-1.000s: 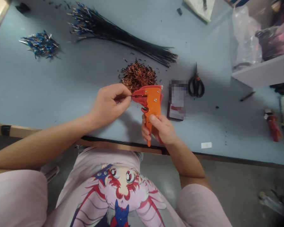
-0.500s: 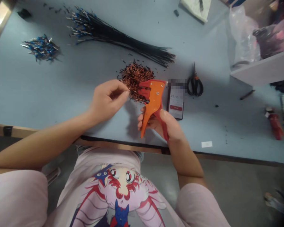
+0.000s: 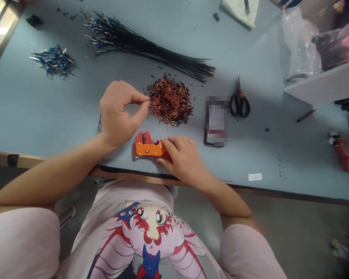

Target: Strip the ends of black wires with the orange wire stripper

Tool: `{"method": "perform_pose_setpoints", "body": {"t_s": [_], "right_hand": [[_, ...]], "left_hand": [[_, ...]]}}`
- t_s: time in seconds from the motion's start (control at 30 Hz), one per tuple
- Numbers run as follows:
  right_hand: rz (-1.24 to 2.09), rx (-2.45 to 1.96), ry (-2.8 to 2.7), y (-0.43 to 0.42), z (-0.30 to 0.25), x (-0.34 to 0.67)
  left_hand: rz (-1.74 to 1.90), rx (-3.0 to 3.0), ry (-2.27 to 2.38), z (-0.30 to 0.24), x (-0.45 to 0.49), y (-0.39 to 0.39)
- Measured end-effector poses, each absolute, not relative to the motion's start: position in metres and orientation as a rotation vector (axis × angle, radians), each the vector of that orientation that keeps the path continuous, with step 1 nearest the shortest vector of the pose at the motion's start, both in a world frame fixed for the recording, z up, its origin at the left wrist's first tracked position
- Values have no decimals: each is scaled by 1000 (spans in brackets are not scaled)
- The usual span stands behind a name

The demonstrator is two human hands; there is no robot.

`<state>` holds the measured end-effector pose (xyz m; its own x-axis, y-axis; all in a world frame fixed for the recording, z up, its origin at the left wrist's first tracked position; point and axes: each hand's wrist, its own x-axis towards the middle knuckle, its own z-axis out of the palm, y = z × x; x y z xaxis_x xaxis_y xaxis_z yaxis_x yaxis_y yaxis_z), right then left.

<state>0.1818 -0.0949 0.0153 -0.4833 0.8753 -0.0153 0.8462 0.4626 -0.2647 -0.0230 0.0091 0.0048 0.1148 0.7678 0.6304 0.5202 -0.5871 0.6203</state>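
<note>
Compared with the frames of half a second and one second ago, the orange-and-red wire stripper [image 3: 149, 150] has been lowered from its upright position at the copper scrap pile [image 3: 170, 101] and turned sideways; its head now points left, with its mouth facing away from the person. It is located between the scrap pile and the front edge of the surface [image 3: 241, 155]; contact with the surface cannot be confirmed. The right hand [image 3: 182, 159] is clamped around the stripper's handles. The left hand [image 3: 120, 110] has shifted left and farther from the front edge; its thumb and index fingertip are pressed together on a thin wire [image 3: 99, 122], mostly hidden by the hand, whose blue end shows beside the wrist. The fingertips are at the left margin of the scrap pile, which the stripper no longer covers. The black wire bundle [image 3: 155, 50] lies beyond the pile. On the right, the phone [image 3: 216, 126] and black-handled scissors [image 3: 240, 104] bound the working zone; a broad stretch of surface extends from them toward the white label [image 3: 255, 177] near the front edge. On the left, room extends from the left forearm to the loose blue terminals [image 3: 54, 61].
</note>
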Motion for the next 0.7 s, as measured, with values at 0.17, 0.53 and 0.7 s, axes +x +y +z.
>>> {"method": "perform_pose_setpoints", "body": {"t_s": [0.17, 0.53, 0.7], "right_hand": [[383, -1384, -2404, -87, 17, 192], [338, -1354, -2040, -84, 18, 199], [62, -1509, -2232, -84, 22, 198]], "left_hand": [[1366, 2351, 1056, -9, -18, 3], [1293, 2448, 791, -2, -8, -14], [1214, 2436, 854, -4, -6, -13]]}}
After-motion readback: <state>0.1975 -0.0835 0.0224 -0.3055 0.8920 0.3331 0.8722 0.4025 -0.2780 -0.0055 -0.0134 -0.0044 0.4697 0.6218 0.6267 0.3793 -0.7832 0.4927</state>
